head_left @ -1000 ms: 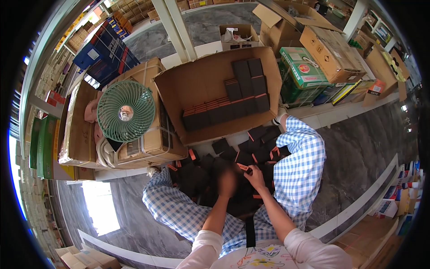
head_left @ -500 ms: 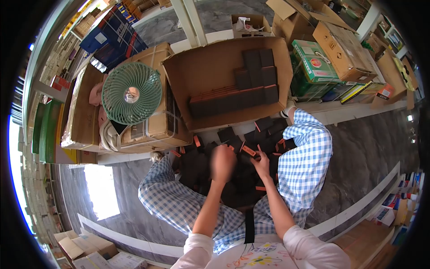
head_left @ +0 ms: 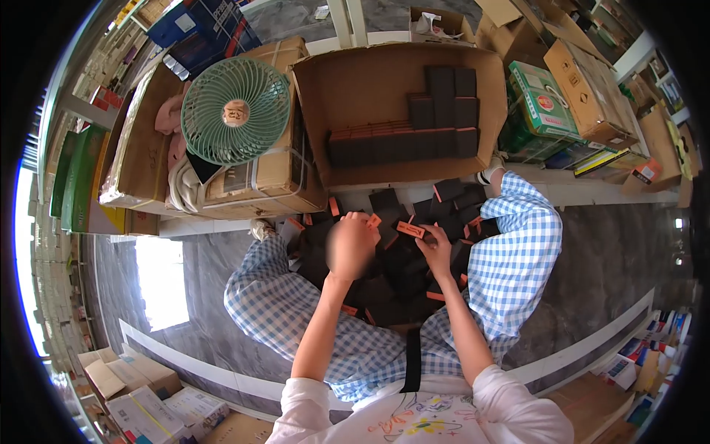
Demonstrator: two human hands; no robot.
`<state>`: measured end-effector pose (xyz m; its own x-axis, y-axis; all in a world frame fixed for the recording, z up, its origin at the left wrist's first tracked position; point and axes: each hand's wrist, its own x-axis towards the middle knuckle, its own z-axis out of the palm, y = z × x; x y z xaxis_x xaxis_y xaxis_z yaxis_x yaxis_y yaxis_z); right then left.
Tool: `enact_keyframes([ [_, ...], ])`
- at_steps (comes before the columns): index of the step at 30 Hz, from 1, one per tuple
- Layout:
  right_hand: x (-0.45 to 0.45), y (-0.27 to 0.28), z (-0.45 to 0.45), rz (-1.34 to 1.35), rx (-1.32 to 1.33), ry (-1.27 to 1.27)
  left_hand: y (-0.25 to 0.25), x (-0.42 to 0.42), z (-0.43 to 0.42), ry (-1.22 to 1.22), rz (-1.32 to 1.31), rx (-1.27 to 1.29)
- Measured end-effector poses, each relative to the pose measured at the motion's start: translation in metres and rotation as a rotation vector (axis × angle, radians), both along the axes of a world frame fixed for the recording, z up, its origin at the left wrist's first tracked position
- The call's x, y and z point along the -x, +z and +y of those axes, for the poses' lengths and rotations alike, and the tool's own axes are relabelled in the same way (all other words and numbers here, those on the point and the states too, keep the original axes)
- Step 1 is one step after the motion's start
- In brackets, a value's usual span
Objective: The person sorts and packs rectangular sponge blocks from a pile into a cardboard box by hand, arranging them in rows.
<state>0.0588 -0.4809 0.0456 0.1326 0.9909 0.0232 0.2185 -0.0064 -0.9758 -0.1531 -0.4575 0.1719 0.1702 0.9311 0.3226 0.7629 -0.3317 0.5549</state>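
Note:
My right hand [head_left: 437, 250] pinches a small black box with an orange side [head_left: 411, 230], the printed orange face turned up. To its left, my left hand [head_left: 350, 250] is closed and partly blurred, with a small orange piece [head_left: 374, 221] showing at its fingertips. How far that piece reaches into the hand is hidden. Beneath both hands lies a loose heap of black boxes with orange sides [head_left: 384, 274], between my legs. A large open cardboard carton [head_left: 362, 89] stands just beyond, with rows of similar black boxes [head_left: 403, 148] stacked inside.
A green fan [head_left: 235, 111] stands on a cardboard box [head_left: 255, 196] at the left, beside some cloth [head_left: 188, 181]. Green boxes [head_left: 543, 100] and brown cartons [head_left: 592, 92] are piled at the right. Shelving [head_left: 636, 355] and more boxes [head_left: 159, 414] line the near side.
The view has shifted, so the carton appears higher and further right. My left hand has moved left, and an orange piece shows at its fingertips. My right hand still holds its box.

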Motion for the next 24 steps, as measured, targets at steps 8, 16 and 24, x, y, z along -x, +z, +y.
enact_keyframes([
  [8,-0.001,0.015,-0.013,-0.201,-0.037,0.086,-0.034,0.003,0.005,0.287,-0.601,0.323],
  [16,0.004,0.012,-0.015,-0.278,-0.029,0.144,-0.024,0.007,0.001,0.174,-0.188,0.074],
  [24,0.011,0.01,-0.018,-0.196,-0.026,0.15,-0.025,-0.008,-0.004,0.093,-0.074,0.09],
])
